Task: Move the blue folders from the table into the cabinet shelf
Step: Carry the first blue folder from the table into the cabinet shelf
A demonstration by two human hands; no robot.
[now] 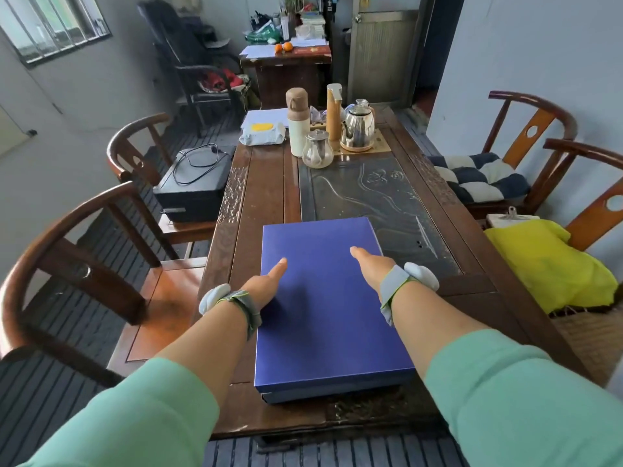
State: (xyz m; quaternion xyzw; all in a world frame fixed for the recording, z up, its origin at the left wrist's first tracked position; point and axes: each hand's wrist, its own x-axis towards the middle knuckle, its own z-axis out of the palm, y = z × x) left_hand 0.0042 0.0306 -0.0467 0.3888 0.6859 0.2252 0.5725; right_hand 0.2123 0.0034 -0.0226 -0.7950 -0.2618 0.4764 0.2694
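Your left hand [261,281] and right hand [369,264] clasp the sides of the blue folders [327,298], stacked at the counter's [263,183] near edge; thumbs rest on top, fingers hidden, so I cannot tell their grip. Likely next: lift level. Kettle [359,126] at far end; no cabinet visible.

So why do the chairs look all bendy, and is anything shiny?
Head view: the wide lens curves things near the edges, like the chair on the left; window light gleams on the steel kettle and the wooden table; a soft shadow lies on the blue folders between the hands.
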